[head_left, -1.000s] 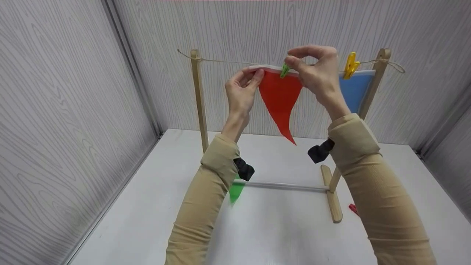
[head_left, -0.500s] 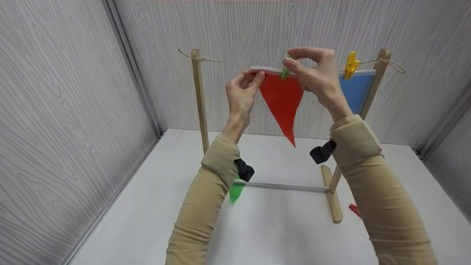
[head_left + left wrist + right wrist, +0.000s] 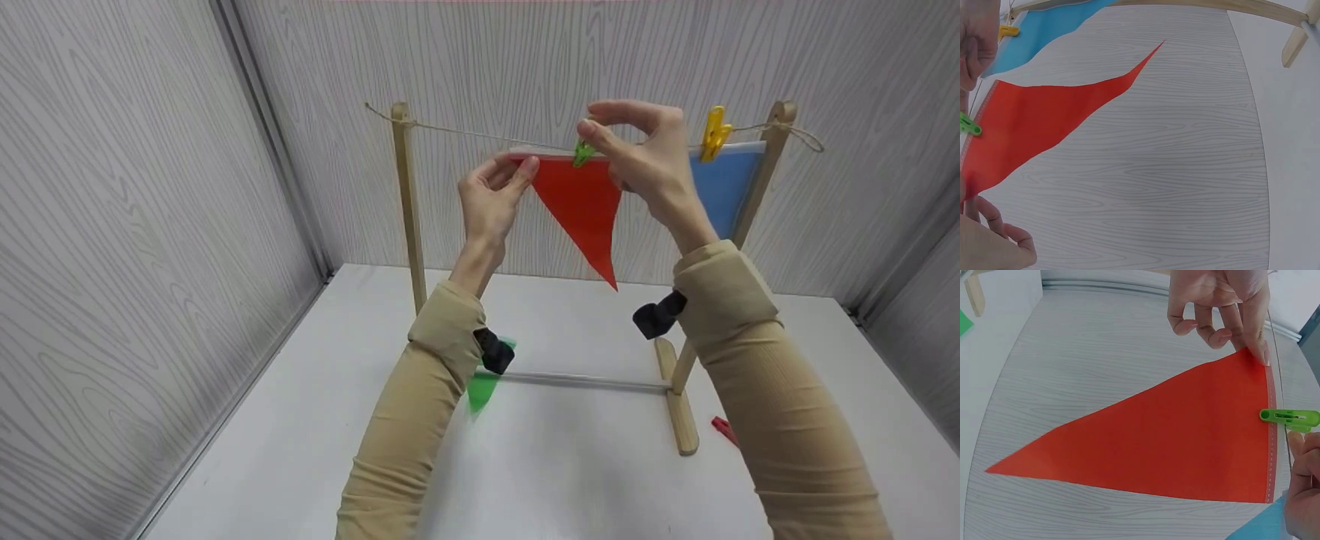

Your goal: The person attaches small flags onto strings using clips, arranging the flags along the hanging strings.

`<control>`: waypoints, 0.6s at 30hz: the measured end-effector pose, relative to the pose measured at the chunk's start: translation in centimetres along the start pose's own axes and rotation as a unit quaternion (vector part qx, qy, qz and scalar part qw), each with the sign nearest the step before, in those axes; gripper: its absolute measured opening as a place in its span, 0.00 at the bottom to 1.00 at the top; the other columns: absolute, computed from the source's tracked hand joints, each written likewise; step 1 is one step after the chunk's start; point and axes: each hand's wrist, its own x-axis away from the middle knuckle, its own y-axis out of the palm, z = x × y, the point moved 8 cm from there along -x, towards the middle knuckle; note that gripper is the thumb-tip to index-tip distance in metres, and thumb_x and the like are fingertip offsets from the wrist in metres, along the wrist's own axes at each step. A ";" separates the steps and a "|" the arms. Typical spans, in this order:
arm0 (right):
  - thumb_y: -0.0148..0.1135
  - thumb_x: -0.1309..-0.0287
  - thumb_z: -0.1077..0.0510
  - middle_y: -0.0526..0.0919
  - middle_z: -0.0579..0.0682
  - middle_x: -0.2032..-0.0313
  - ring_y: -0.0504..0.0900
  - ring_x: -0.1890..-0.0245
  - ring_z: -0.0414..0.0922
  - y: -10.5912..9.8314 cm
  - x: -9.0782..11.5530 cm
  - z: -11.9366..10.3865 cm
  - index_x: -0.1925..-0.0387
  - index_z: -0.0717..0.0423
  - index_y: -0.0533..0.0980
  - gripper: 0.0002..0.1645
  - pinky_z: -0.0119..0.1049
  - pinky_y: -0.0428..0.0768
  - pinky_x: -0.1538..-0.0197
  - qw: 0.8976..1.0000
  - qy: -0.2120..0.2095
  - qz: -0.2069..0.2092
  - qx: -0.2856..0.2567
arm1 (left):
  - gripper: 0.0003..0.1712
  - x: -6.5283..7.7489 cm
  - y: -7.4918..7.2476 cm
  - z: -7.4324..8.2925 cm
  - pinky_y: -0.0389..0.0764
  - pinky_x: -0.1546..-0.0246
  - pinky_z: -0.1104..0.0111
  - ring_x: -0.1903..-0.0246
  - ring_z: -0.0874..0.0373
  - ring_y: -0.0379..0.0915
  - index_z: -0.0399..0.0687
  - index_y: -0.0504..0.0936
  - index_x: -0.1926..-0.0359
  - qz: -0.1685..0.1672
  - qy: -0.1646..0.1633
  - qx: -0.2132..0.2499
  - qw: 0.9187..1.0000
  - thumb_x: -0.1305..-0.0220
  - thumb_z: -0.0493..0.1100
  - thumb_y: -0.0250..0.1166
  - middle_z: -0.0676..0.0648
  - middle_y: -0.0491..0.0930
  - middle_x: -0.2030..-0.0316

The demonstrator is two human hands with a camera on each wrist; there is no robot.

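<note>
A red triangular flag with a white top band hangs point down at the twine. My left hand pinches the flag's upper left corner between thumb and fingers. A green clothespin sits across the flag's band near the middle. My right hand holds that clothespin's upper end between thumb and forefinger. In the right wrist view, the twine runs beside the band, under the clothespin. To the right, a blue flag hangs with a yellow clothespin on its top edge.
Two wooden posts carry the twine. A pale rod joins them low down, and a wooden foot supports the right post. On the white table lie a green flag, partly behind the left sleeve, and a red clothespin by the right sleeve.
Both hands have come down slightly with the red flag's top and the green clothespin, and the twine dips more. The flag's tip has swung a little right. Both holds stay the same.
</note>
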 end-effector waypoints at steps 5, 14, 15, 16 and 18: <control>0.70 0.39 0.49 0.84 0.52 0.51 0.64 0.86 0.38 -0.1 0.0 0.2 0.43 0.55 0.81 0.25 0.24 0.71 0.78 1.000 -0.002 0.004 -0.016 | 0.19 0.0 -0.1 -0.3 0.84 0.47 0.69 0.57 0.59 0.85 0.34 0.83 0.46 -0.006 -0.001 0.020 1.000 0.38 0.35 0.70 0.36 0.87 0.53; 0.68 0.37 0.52 0.84 0.48 0.50 0.66 0.87 0.37 -0.4 0.7 0.2 0.44 0.56 0.81 0.22 0.24 0.74 0.77 0.998 -0.043 0.018 -0.039 | 0.25 0.5 -0.7 -0.8 0.80 0.53 0.73 0.61 0.59 0.75 0.39 0.80 0.40 -0.010 0.009 -0.014 1.000 0.38 0.38 0.72 0.38 0.85 0.47; 0.68 0.36 0.52 0.84 0.48 0.50 0.66 0.87 0.37 -0.4 0.8 0.1 0.44 0.56 0.82 0.21 0.24 0.74 0.77 0.998 -0.048 0.019 -0.046 | 0.26 0.6 -0.8 -0.9 0.79 0.54 0.74 0.60 0.58 0.75 0.39 0.80 0.40 -0.009 0.008 -0.018 1.000 0.38 0.38 0.72 0.38 0.85 0.47; 0.67 0.36 0.53 0.85 0.48 0.50 0.66 0.87 0.36 -0.4 0.8 0.1 0.45 0.56 0.82 0.21 0.24 0.73 0.78 0.997 -0.051 0.020 -0.052 | 0.26 0.6 -0.8 -1.0 0.79 0.53 0.74 0.59 0.58 0.75 0.39 0.80 0.39 -0.009 0.006 -0.022 1.000 0.38 0.39 0.72 0.39 0.85 0.46; 0.68 0.36 0.54 0.85 0.49 0.51 0.65 0.88 0.37 -0.4 0.9 0.1 0.45 0.56 0.82 0.20 0.24 0.71 0.79 0.996 -0.055 0.021 -0.070 | 0.27 0.8 -1.0 -1.3 0.78 0.53 0.74 0.57 0.58 0.75 0.39 0.79 0.39 -0.011 0.002 -0.031 0.999 0.38 0.39 0.72 0.39 0.84 0.44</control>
